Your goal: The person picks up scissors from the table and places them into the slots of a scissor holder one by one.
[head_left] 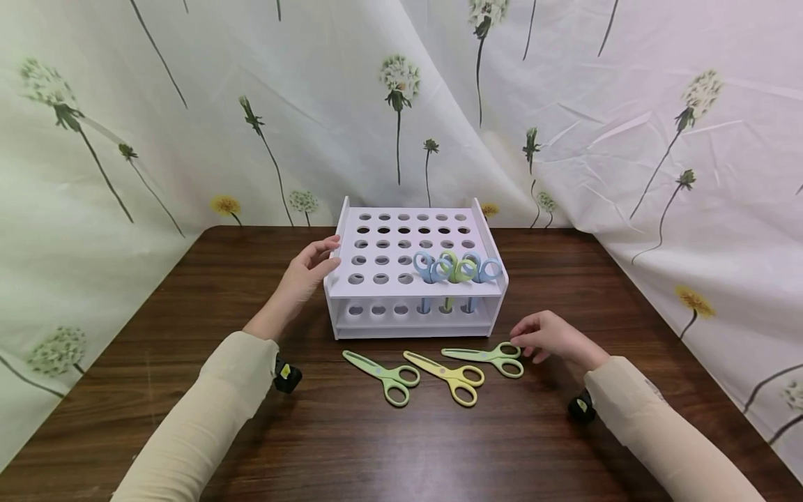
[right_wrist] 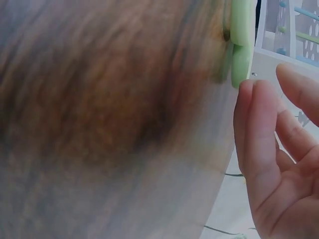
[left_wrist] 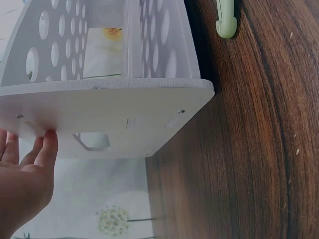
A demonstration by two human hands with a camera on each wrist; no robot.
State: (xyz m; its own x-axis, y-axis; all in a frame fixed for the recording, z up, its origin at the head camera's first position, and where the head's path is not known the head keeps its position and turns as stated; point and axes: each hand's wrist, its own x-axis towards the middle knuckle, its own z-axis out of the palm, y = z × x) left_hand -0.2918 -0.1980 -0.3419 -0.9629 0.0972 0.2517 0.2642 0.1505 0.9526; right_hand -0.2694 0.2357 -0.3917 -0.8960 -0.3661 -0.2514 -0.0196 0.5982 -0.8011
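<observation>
A white rack [head_left: 376, 292] with rows of round holes stands on the table. My left hand [head_left: 303, 270] touches its left side panel [left_wrist: 119, 107] with the fingertips, the fingers loosely bent. Blue scissors [head_left: 431, 272], green scissors [head_left: 454, 272] and more blue scissors [head_left: 482, 273] stand handles-up in the front row's right holes. Before the rack lie green scissors [head_left: 384, 374], yellow scissors [head_left: 449, 374] and another green pair [head_left: 495, 357]. By that last pair's handles is my right hand [head_left: 555, 339]; in the right wrist view its fingertips meet the green handle [right_wrist: 241, 64], thumb apart.
The dark wooden table [head_left: 401, 453] extends around the rack. Behind and to both sides hangs a pale curtain [head_left: 339, 104] printed with dandelions. The rack's raised side panels stand above its top shelf.
</observation>
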